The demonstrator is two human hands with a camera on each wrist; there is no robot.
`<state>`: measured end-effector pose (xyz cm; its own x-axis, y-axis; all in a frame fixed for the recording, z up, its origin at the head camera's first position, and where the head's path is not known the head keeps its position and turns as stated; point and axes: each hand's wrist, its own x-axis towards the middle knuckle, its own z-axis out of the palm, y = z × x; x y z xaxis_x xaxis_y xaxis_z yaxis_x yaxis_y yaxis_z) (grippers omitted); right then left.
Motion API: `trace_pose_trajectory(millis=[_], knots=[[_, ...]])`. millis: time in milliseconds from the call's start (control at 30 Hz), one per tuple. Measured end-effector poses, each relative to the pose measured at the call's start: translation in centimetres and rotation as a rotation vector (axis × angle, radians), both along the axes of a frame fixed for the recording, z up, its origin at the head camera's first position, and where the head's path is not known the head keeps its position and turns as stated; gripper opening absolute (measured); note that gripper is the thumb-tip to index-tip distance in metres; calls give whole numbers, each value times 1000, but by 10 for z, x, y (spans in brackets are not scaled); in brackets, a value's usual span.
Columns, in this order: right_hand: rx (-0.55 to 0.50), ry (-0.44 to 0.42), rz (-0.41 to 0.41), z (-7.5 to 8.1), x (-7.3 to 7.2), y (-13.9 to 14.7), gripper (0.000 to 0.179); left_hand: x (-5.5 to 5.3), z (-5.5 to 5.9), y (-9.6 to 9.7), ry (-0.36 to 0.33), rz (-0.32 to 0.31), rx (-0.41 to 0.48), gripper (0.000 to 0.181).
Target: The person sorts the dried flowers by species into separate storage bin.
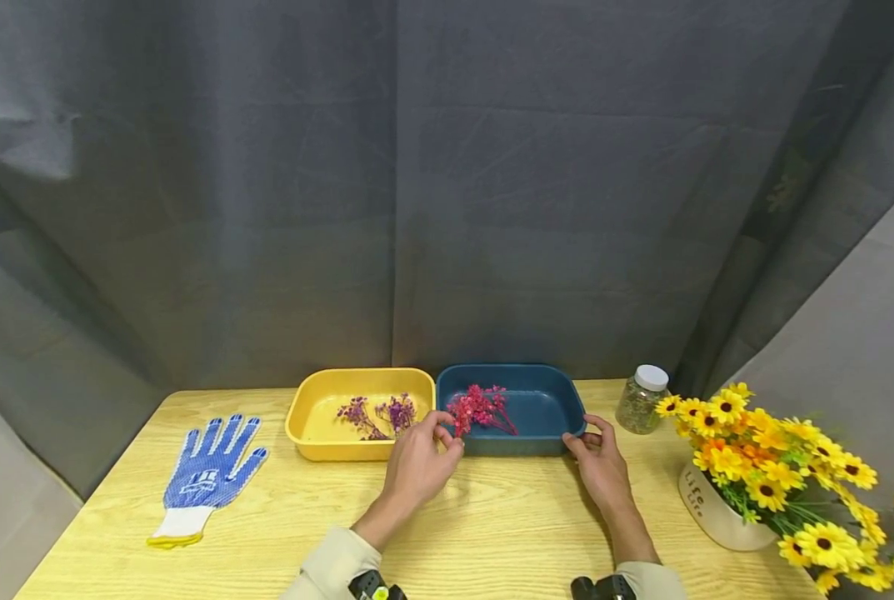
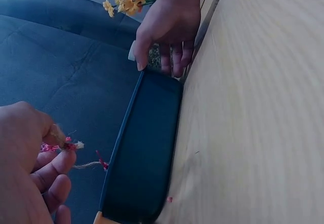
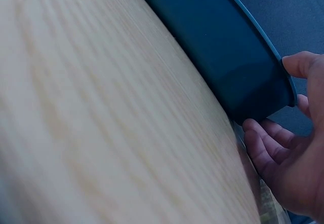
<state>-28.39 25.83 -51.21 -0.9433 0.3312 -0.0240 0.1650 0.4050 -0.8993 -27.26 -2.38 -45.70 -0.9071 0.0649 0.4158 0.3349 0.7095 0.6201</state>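
Observation:
My left hand [image 1: 422,461] is over the front left rim of the dark blue tray [image 1: 544,408]. Thumb and forefinger pinch a bit of the pink dried flowers [image 1: 478,407], seen close up in the left wrist view as a small pink piece [image 2: 50,147] with a pale end. The rest of the pink sprig lies inside the tray, stems toward the right. At the tray's front right corner, my right hand [image 1: 604,468] holds on, thumb [image 3: 298,64] over the rim and fingers against the outer wall below.
A yellow tray [image 1: 312,429] with purple dried flowers [image 1: 397,412] adjoins the blue one on the left. Farther left lies a blue and white glove [image 1: 210,471]. On the right stand a white-lidded jar [image 1: 641,404] and a pot [image 1: 716,512] of yellow flowers [image 1: 765,458]. Grey curtain [image 1: 447,208] hangs behind.

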Motion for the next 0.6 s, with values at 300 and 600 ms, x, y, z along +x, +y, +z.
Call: trace_pose_trajectory(millis=[300, 600], knots=[[11, -7, -5, 1, 1, 0, 59, -24, 7, 8, -35, 9, -25, 27], [27, -9, -4, 3, 2, -2, 59, -43, 7, 15, -99, 43, -21, 28]])
